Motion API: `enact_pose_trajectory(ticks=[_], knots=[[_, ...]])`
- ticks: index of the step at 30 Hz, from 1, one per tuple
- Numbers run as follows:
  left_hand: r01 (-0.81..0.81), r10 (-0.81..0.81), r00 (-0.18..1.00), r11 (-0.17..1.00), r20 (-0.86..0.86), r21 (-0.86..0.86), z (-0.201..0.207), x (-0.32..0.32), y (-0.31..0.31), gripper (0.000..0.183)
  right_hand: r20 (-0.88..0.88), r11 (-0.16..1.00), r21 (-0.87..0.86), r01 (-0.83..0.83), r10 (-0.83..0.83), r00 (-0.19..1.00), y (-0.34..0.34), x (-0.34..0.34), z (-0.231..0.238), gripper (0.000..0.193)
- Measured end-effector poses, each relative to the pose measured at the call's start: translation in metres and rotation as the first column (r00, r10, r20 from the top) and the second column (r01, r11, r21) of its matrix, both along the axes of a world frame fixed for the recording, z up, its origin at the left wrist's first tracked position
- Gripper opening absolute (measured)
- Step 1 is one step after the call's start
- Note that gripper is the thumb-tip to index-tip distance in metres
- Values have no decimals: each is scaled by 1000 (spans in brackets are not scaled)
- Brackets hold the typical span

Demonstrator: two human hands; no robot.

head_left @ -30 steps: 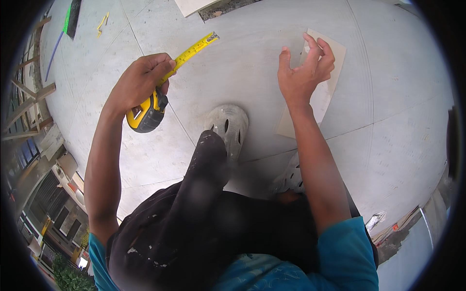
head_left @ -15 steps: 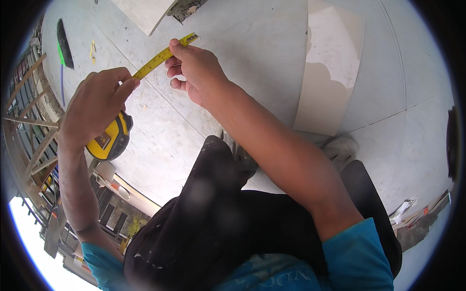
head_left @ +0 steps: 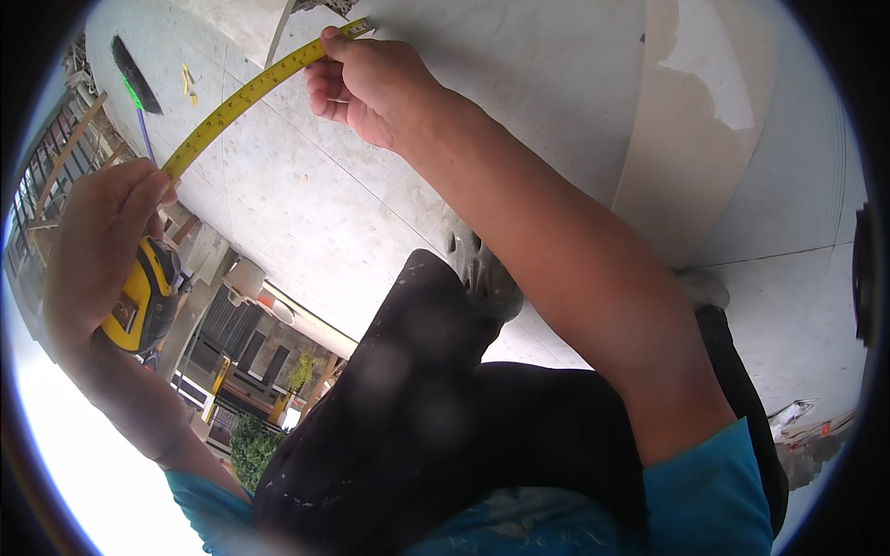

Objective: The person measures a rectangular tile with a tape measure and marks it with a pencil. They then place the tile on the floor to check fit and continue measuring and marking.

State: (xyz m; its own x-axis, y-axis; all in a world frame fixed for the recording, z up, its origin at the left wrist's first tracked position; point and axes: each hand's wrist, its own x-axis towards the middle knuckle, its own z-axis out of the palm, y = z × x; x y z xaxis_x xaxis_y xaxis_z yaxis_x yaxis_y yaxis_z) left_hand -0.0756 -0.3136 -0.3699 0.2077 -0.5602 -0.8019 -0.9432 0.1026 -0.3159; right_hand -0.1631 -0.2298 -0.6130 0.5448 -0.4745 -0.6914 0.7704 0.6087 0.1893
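Note:
My left hand [head_left: 107, 236] is at the far left, closed around a yellow and black tape measure [head_left: 144, 296]; part of the case shows below the fingers. From that hand the yellow blade [head_left: 243, 100] arcs up and to the right. My right hand [head_left: 371, 88] pinches the blade between thumb and fingers close to its metal end hook [head_left: 360, 28]. The pulled-out stretch hangs above the pale floor, bowed slightly upward.
A pale board [head_left: 691, 120], partly coated white, lies on the right. Another panel [head_left: 243, 23] is at the top. A broom [head_left: 136, 79] with a dark head and yellow scraps [head_left: 189, 83] lie upper left. My shoe [head_left: 487, 278] is below my right forearm.
My left hand has moved left and down, drawing out a longer stretch of blade. My right hand has risen slightly, still pinching the end. The view has shifted, showing more background at lower left.

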Motion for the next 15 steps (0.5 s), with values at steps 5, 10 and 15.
enact_pose_trajectory(ticks=[5, 10, 15], knots=[[14, -16, 999, 999, 39, 47, 0, -13, -13, 27, 17, 999, 35, 1, -1, 1000, -5, -2, 2, 27], [-7, 4, 999, 997, 38, 77, 0, -14, -20, 25, 28, 999, 44, 16, -17, 999, -6, -3, 1, 26], [-37, 28, 998, 987, 61, 156, -2, -22, -22, 21, 34, 998, 54, 10, -12, 999, -7, -5, 2, 24]])
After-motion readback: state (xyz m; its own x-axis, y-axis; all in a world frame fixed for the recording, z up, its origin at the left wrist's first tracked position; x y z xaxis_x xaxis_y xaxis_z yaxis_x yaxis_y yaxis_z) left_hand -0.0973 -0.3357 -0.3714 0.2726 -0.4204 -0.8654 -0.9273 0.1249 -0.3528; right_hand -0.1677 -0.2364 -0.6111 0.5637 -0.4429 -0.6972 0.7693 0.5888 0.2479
